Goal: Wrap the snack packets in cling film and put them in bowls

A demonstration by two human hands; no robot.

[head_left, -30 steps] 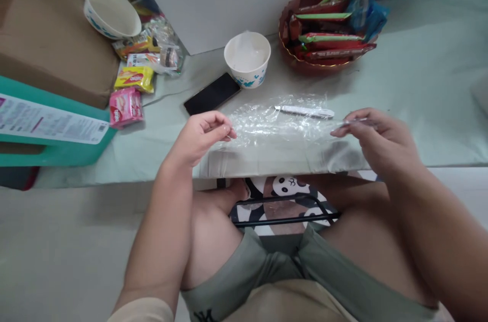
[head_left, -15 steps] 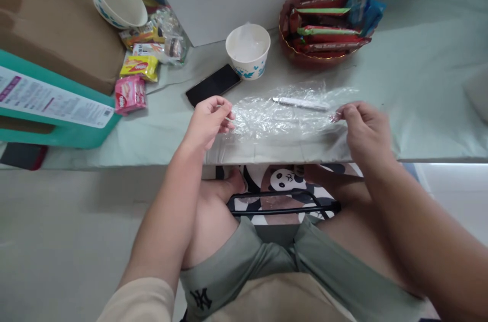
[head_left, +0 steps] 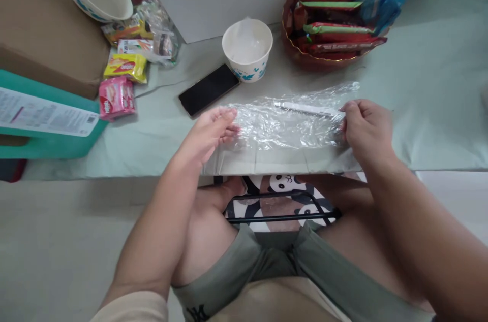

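1. My left hand [head_left: 214, 131] lightly pinches one end of the clear plastic film [head_left: 267, 129]; my right hand [head_left: 366, 123] is closed around the other end.
2. The film spans the gap between them, near the front edge of the pale green cloth [head_left: 427, 119], closer to me than the flat black phone [head_left: 209, 89] and round paper cup [head_left: 247, 67].
3. I'd expect it nearly weightless, limp, slippery and easily torn, best held by its ends.
4. It's glossy, crinkled, roughly oblong.
5. A slim white tool [head_left: 305, 107] seems beneath it, though glare obscures this.
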